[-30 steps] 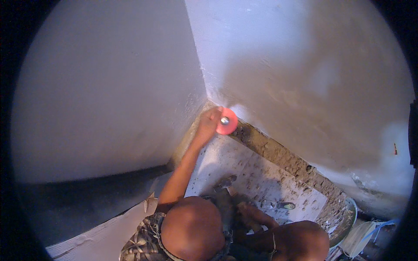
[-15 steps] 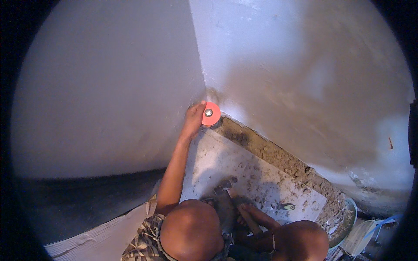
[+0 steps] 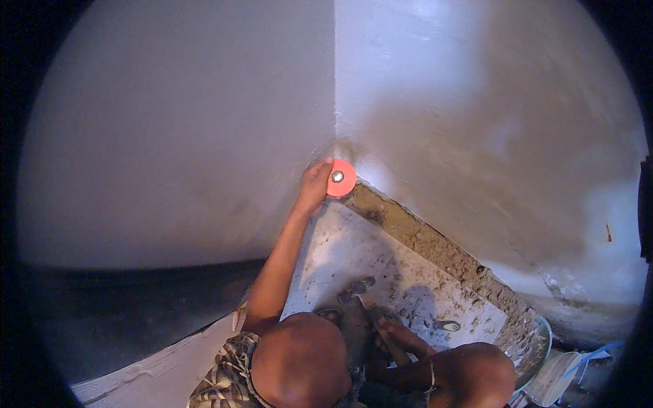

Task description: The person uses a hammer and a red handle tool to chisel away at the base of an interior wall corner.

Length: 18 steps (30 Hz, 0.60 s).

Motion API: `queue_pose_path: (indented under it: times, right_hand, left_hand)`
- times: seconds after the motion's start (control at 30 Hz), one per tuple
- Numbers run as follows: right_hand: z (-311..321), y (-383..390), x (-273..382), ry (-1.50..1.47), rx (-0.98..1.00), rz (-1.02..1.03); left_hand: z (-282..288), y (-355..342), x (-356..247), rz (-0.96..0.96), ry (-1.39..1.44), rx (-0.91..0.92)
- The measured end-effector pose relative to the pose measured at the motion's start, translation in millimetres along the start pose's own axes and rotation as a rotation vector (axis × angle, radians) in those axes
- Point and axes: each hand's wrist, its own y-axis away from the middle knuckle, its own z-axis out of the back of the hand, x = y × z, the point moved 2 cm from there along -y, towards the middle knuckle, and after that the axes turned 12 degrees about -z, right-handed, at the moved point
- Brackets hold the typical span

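Note:
In the corner where two walls meet, my left hand (image 3: 315,187) is closed on a chisel (image 3: 341,178). From above I see its round orange-red hand guard with a shiny metal striking head in the middle; the shaft beneath is hidden. Low in the view, between my knees, my right hand (image 3: 403,338) grips the wooden handle of a hammer (image 3: 356,290). The hammer's dark metal head points away from me, above or on the pale floor slab (image 3: 354,238), well apart from the chisel.
A strip of rough broken mortar (image 3: 425,238) runs along the right wall (image 3: 530,163), with crumbs scattered over the slab. A tool with a yellow-green handle (image 3: 447,326) lies there. At the lower right stand a round tub (image 3: 542,340) and a pale bucket (image 3: 559,382).
The view has shifted slightly, so the wall corner, left hand and chisel appear a little further right. Both hands keep their holds, and the chisel stays at the corner.

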Motion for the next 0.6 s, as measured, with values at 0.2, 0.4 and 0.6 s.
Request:
queue_pose_path:
  times: [0.2,0.4,0.6]
  right_hand:
    - [3,-5,-2,0.041,-0.048,-0.037]
    - [4,-3,-1,0.081,-0.119,0.139]
    - [28,88,115,0.331,-0.396,0.384]
  left_hand:
    - [-4,2,2,0.025,-0.062,-0.023]
    - [0,1,8,0.095,-0.002,-0.058]
    - [1,-8,10,0.058,0.138,-0.07]
